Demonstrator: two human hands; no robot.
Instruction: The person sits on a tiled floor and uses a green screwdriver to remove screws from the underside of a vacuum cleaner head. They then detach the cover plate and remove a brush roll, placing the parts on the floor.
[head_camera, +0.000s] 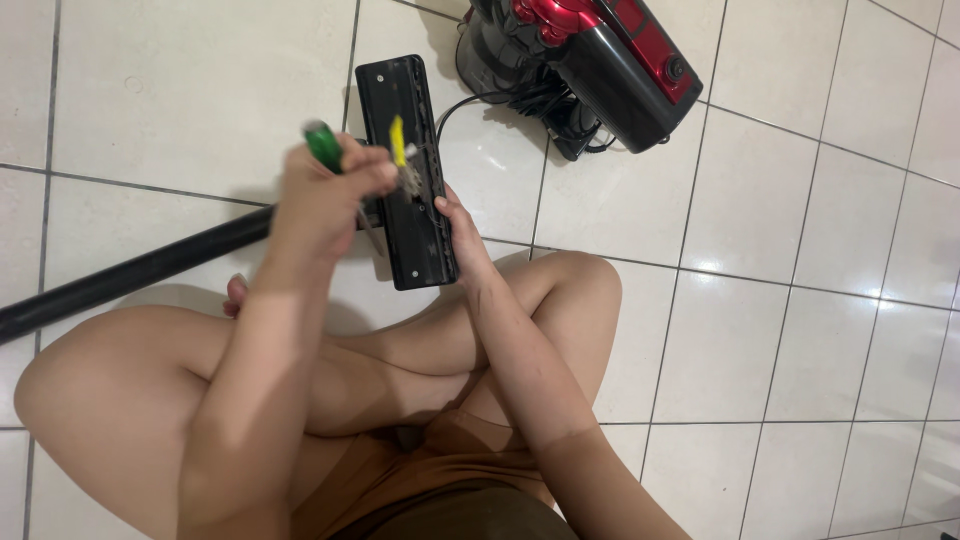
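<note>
Left hand (325, 190): fist closed round green screwdriver (323, 145)
Screwdriver tip: hidden, progress unclear
Floor head (420, 240): upturned on tiles (800, 300), wand (130, 270) attached
Right hand (455, 215): fingers steadying its edge
Vacuum (600, 60): behind, red

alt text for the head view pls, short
Seated cross-legged on a white tiled floor, a person's left hand grips a green-handled screwdriver while the right hand steadies a black vacuum floor head; a red vacuum body sits behind.

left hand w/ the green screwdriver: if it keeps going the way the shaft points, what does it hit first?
Probably the black vacuum head: the left hand aims the screwdriver down-right at it. Depth is unclear.
</note>
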